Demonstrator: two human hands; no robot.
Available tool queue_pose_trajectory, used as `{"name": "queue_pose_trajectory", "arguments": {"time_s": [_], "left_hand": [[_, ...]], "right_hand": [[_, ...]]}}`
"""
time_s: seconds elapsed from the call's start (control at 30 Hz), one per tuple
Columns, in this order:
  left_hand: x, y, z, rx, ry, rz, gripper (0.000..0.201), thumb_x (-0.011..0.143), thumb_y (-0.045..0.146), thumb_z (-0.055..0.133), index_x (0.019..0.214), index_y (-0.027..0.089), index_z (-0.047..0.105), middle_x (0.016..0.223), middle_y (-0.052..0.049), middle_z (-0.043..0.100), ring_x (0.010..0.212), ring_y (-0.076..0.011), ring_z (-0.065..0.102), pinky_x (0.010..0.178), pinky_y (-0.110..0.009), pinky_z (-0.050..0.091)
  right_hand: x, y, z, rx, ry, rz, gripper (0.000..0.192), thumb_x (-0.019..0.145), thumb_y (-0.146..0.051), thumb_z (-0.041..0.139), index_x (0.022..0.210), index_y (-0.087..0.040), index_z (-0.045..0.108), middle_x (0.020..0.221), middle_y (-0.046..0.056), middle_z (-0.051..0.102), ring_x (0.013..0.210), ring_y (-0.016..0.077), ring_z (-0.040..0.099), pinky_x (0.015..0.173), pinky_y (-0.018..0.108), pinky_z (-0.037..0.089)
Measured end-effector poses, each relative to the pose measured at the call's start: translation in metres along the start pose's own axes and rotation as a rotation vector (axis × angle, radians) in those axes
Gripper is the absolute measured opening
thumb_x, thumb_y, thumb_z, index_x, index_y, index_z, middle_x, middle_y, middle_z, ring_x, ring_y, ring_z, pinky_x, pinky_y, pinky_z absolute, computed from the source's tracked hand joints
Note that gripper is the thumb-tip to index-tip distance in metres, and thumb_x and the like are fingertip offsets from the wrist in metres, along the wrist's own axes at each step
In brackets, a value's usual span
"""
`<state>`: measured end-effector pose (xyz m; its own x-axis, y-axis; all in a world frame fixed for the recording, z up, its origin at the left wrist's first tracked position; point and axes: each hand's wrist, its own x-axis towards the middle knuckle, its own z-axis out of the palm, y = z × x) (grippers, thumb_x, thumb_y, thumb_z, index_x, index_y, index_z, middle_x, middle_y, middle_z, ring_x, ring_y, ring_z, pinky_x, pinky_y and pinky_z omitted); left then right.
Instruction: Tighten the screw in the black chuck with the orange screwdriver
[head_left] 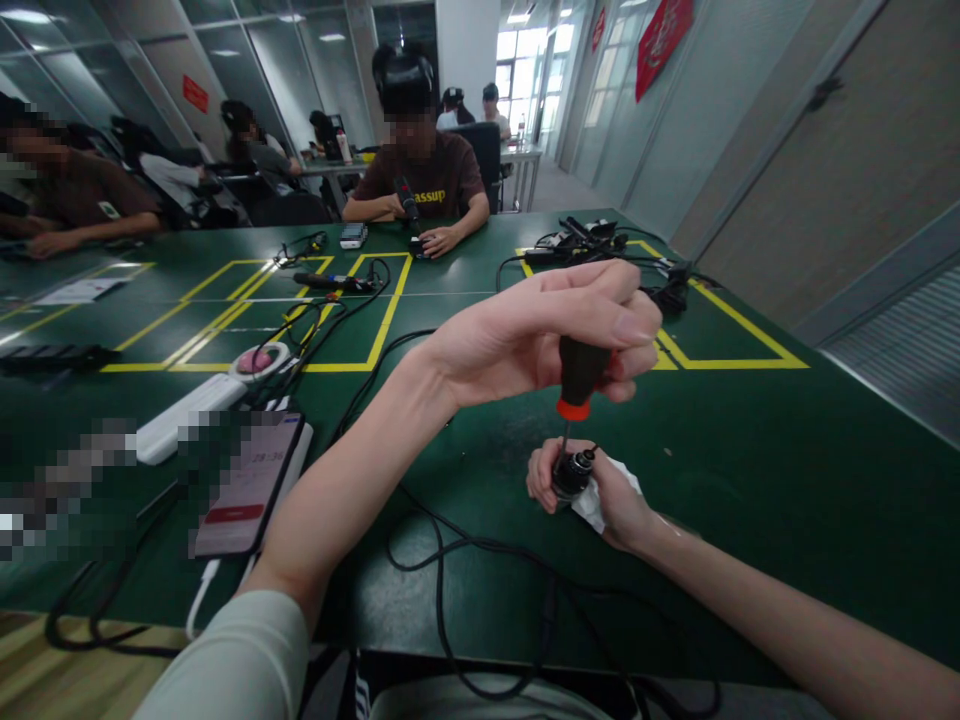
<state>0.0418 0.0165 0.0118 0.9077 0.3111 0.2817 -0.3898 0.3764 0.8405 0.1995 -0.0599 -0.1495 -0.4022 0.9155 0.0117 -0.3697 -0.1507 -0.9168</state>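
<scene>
My left hand grips the black handle of a screwdriver with an orange collar, held upright with its thin shaft pointing down. The tip meets a small black round part that my right hand holds against the green table, together with a scrap of white paper. My left forearm crosses from the lower left; my right forearm comes in from the lower right.
A phone and a white power strip lie at the left, with black cables looping over the table's front edge. A pink round object and more cables lie farther back. A person sits opposite holding a tool.
</scene>
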Motion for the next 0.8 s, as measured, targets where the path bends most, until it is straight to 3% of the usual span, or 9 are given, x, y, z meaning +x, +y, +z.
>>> {"name": "queue_pose_trajectory", "arguments": {"time_s": [0.27, 0.57, 0.67, 0.73, 0.8], "left_hand": [[0.003, -0.002, 0.007, 0.058, 0.174, 0.107, 0.038, 0.075, 0.001, 0.073, 0.068, 0.018, 0.039, 0.065, 0.008, 0.038, 0.058, -0.0045, 0.039, 0.058, -0.019, 0.042], [0.011, -0.012, 0.009, 0.076, 0.195, 0.179, 0.027, 0.082, 0.0, 0.062, 0.07, 0.017, 0.044, 0.064, 0.007, 0.038, 0.056, -0.0029, 0.041, 0.055, -0.016, 0.035], [0.011, -0.012, 0.008, 0.054, 0.174, 0.163, 0.022, 0.089, 0.004, 0.057, 0.073, 0.016, 0.049, 0.064, 0.006, 0.044, 0.055, -0.0033, 0.047, 0.053, -0.016, 0.036], [0.011, -0.012, 0.008, 0.077, 0.146, 0.138, 0.019, 0.098, 0.01, 0.051, 0.081, 0.015, 0.058, 0.072, 0.004, 0.057, 0.061, -0.0052, 0.058, 0.055, -0.016, 0.041], [0.01, -0.011, 0.008, 0.14, 0.125, 0.117, 0.029, 0.107, 0.023, 0.044, 0.089, 0.014, 0.065, 0.081, 0.0, 0.068, 0.07, -0.0082, 0.069, 0.058, -0.017, 0.049]], "right_hand": [[-0.001, 0.0, -0.001, 0.001, -0.001, 0.018, 0.045, 0.095, -0.052, 0.063, 0.065, -0.02, 0.07, 0.053, 0.002, 0.059, 0.055, 0.0203, 0.052, 0.062, 0.035, 0.041], [-0.002, 0.002, -0.004, -0.007, -0.024, -0.007, 0.044, 0.097, -0.05, 0.06, 0.067, -0.019, 0.07, 0.054, 0.002, 0.059, 0.055, 0.0197, 0.052, 0.063, 0.035, 0.042], [-0.002, 0.003, -0.004, -0.003, -0.025, -0.003, 0.045, 0.097, -0.051, 0.06, 0.067, -0.019, 0.07, 0.054, 0.002, 0.059, 0.055, 0.0198, 0.052, 0.062, 0.035, 0.041], [-0.001, 0.003, -0.005, -0.003, -0.023, 0.001, 0.045, 0.096, -0.052, 0.06, 0.067, -0.019, 0.071, 0.054, 0.002, 0.059, 0.055, 0.0201, 0.053, 0.062, 0.035, 0.041], [-0.001, 0.003, -0.005, -0.006, -0.022, 0.005, 0.046, 0.096, -0.053, 0.06, 0.067, -0.02, 0.071, 0.054, 0.002, 0.059, 0.055, 0.0202, 0.053, 0.062, 0.035, 0.041]]}}
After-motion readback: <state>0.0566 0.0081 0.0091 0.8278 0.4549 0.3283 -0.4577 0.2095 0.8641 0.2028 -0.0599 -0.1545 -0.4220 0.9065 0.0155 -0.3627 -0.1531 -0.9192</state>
